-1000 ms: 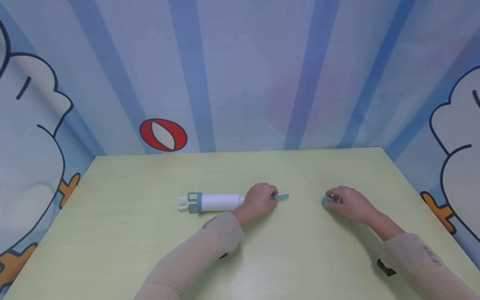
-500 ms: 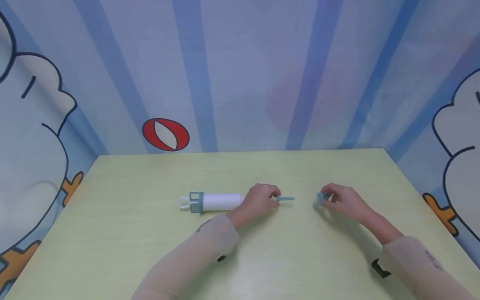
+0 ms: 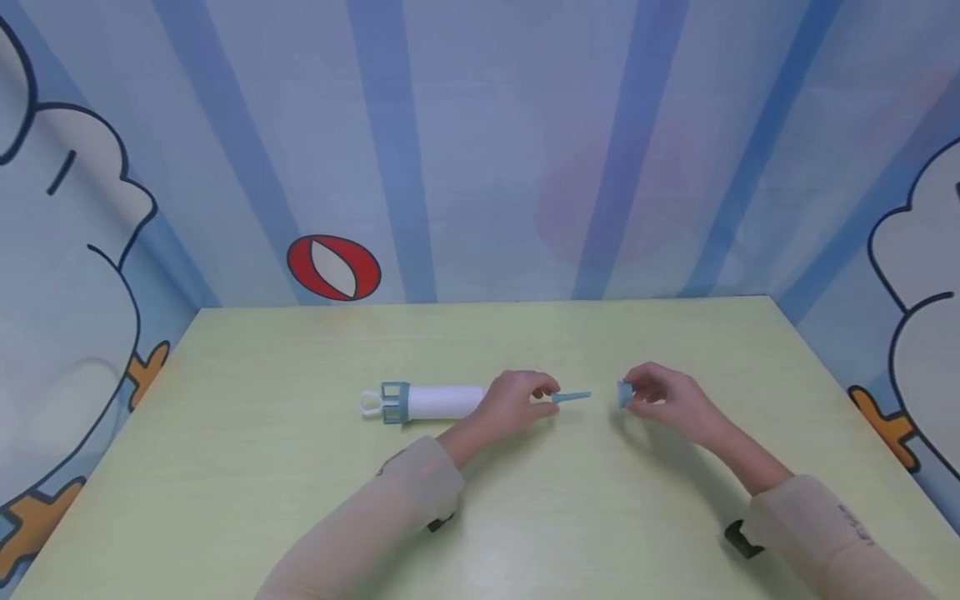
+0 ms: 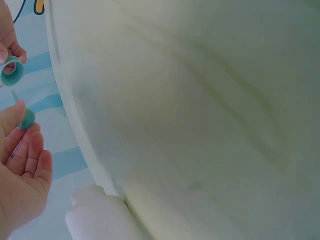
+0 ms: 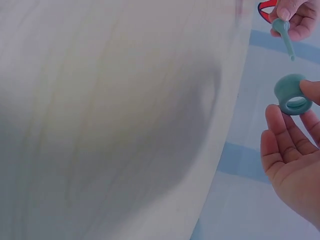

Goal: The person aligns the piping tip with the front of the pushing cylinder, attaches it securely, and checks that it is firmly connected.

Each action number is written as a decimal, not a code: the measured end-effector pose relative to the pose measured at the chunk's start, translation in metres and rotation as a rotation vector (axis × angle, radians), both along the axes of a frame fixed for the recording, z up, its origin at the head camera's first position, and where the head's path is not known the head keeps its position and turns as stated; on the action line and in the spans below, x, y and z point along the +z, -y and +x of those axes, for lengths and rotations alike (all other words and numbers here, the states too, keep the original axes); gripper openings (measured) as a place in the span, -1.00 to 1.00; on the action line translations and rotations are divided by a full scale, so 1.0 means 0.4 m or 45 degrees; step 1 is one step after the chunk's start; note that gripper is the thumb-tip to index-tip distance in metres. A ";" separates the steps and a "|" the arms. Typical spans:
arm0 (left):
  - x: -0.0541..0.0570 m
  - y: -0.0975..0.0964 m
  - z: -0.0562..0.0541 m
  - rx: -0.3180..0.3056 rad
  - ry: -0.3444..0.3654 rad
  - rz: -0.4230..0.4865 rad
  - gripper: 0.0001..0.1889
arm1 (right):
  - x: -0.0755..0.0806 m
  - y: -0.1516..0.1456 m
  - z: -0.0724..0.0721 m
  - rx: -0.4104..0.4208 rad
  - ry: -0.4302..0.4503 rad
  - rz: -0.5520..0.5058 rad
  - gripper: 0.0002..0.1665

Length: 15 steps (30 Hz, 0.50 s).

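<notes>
A red and white ball (image 3: 333, 267) is printed on the striped backdrop (image 3: 495, 142) above the far left part of the pale green surface (image 3: 300, 467).

On the surface, left of centre, lies a white tube (image 3: 442, 402) on its side, running left to right. Its left end carries a teal cage-like collar (image 3: 395, 402) and, beyond that, a small white loop handle (image 3: 369, 404). The tube is opaque, so what is inside it cannot be told.

The left hand (image 3: 513, 402) covers the tube's right end, with its fingers curled round that end. A thin teal nozzle (image 3: 572, 397) sticks out from under the hand and points right. In the right wrist view the nozzle (image 5: 285, 35) shows as a tapered spike coming out of the curled left hand (image 5: 295, 17).

A small gap of bare surface separates the nozzle tip from a teal ring (image 3: 624, 393), which sits just right of centre, level with the nozzle. The right hand (image 3: 663, 398) pinches the ring at its fingertips, thumb on one side and fingers on the other. The right wrist view shows the ring (image 5: 292, 95) as a short round collar with an open hole through it, empty, held between the thumb and the fingers (image 5: 277, 125) of the right hand (image 5: 295, 165).

Both forearms wear beige sleeves (image 3: 390, 517).
</notes>
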State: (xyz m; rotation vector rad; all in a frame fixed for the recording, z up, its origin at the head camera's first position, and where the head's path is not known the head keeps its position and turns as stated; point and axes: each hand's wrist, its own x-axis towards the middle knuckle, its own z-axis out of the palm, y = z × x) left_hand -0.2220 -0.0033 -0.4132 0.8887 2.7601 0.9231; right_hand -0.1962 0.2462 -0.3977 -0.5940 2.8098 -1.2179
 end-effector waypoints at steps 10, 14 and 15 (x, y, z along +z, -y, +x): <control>0.008 0.011 0.017 -0.055 -0.023 -0.021 -0.68 | -0.008 0.036 0.002 0.042 0.062 -0.133 -0.68; 0.009 0.011 0.024 -0.076 -0.051 -0.014 -0.69 | -0.012 0.051 0.005 0.075 0.081 -0.166 -0.69; 0.009 0.010 0.025 -0.079 -0.061 -0.007 -0.69 | -0.012 0.054 0.007 0.082 0.085 -0.168 -0.69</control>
